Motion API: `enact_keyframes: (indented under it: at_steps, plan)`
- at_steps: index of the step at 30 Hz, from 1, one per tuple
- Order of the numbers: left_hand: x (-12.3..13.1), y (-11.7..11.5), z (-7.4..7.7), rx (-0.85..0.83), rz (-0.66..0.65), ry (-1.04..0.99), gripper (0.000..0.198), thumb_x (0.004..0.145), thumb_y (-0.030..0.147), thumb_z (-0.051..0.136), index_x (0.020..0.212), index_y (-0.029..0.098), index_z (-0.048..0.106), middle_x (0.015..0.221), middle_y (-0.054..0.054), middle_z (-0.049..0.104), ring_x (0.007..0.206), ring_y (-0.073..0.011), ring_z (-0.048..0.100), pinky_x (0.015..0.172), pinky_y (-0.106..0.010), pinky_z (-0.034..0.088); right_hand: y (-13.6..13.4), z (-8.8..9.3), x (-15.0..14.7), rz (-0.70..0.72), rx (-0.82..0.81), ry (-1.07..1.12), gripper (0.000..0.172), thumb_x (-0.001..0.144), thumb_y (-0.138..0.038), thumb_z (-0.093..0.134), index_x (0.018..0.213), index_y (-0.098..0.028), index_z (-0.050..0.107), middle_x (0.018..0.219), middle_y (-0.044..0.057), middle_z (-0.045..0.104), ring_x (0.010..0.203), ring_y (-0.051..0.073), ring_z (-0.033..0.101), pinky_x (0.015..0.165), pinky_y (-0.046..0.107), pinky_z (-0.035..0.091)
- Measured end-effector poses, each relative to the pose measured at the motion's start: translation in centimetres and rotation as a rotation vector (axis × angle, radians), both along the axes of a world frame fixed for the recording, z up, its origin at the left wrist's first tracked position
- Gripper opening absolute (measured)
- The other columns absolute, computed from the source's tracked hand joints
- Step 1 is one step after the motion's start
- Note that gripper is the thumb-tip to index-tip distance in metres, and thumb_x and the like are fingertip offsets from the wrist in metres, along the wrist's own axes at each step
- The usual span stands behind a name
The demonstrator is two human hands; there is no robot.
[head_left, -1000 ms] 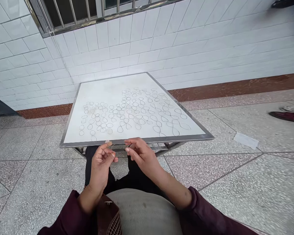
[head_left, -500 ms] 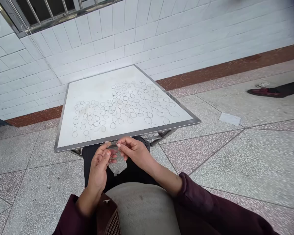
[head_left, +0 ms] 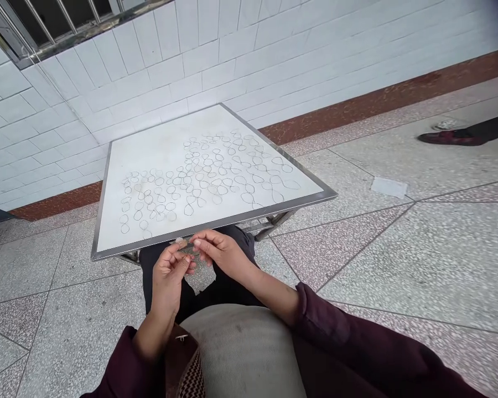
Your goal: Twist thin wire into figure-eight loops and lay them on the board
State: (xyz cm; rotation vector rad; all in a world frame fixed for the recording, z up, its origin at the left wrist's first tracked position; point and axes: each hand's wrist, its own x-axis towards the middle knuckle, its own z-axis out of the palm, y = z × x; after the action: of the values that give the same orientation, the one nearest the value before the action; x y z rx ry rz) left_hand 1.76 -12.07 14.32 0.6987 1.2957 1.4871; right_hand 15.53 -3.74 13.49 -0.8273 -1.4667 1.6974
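Observation:
Above my lap, at the table's near edge, my left hand (head_left: 170, 273) is closed in a pinch on something too thin to make out, with a light wrapping on its index fingertip. Just right of it and almost touching, my right hand (head_left: 222, 254) has thumb and index finger pressed together; whatever they hold is too small to tell. Many thin wire loops (head_left: 190, 209), mostly figure-eight shaped, lie spread over the white tabletop (head_left: 145, 149) in front of both hands.
The table's metal rim (head_left: 219, 222) runs just beyond my hands. A tiled wall (head_left: 166, 72) stands behind the table. On the floor at the right lie a white sheet (head_left: 389, 187) and, farther back, a person's dark shoe (head_left: 450, 138).
My right hand has moved slightly left, closer to my left hand. My left thumb and finger have come together. The whole view has shifted a little.

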Motion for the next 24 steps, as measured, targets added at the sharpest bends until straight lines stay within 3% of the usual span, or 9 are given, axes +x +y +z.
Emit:
enact_keyframes:
  at_steps: [3, 6, 11, 24]
  plan:
    - [-0.8, 0.5, -0.3, -0.004, 0.149, -0.065, 0.04, 0.075, 0.029, 0.078, 0.111, 0.018, 0.065, 0.083, 0.0, 0.067, 0.073, -0.012, 0.066, 0.064, -0.023, 0.05, 0.4, -1.3, 0.2, -0.024, -0.008, -0.028, 0.034, 0.089, -0.05, 0.058, 0.099, -0.018, 0.064, 0.083, 0.002, 0.063, 0.061, 0.01, 0.057, 0.047, 0.02, 0.047]
    - [-1.3, 0.7, -0.3, 0.002, 0.231, -0.06, 0.042, 0.072, 0.029, 0.08, 0.11, 0.017, 0.065, 0.081, 0.0, 0.067, 0.07, -0.0118, 0.066, 0.059, -0.022, 0.049, 0.3, -2.1, 0.3, 0.056, 0.017, -0.091, 0.034, 0.09, -0.049, 0.056, 0.097, -0.017, 0.063, 0.082, 0.003, 0.063, 0.064, 0.011, 0.057, 0.05, 0.022, 0.049]
    - [-0.6, 0.4, -0.4, 0.032, 0.139, 0.061, 0.039, 0.079, 0.032, 0.075, 0.114, 0.018, 0.064, 0.075, 0.001, 0.066, 0.067, -0.0122, 0.065, 0.06, -0.023, 0.05, -0.3, -2.0, -0.2, 0.133, 0.033, -0.024, 0.031, 0.085, -0.041, 0.066, 0.107, -0.019, 0.062, 0.085, 0.002, 0.064, 0.071, 0.013, 0.06, 0.056, 0.024, 0.052]
    - [0.1, 0.0, -0.3, 0.006, -0.021, 0.107, 0.043, 0.08, 0.032, 0.075, 0.12, 0.019, 0.066, 0.076, 0.0, 0.069, 0.067, -0.0136, 0.066, 0.07, -0.03, 0.056, -0.8, -1.4, -0.2, 0.053, 0.1, -0.024, 0.022, 0.083, -0.036, 0.067, 0.098, -0.02, 0.063, 0.083, 0.001, 0.063, 0.071, 0.013, 0.059, 0.057, 0.024, 0.05]
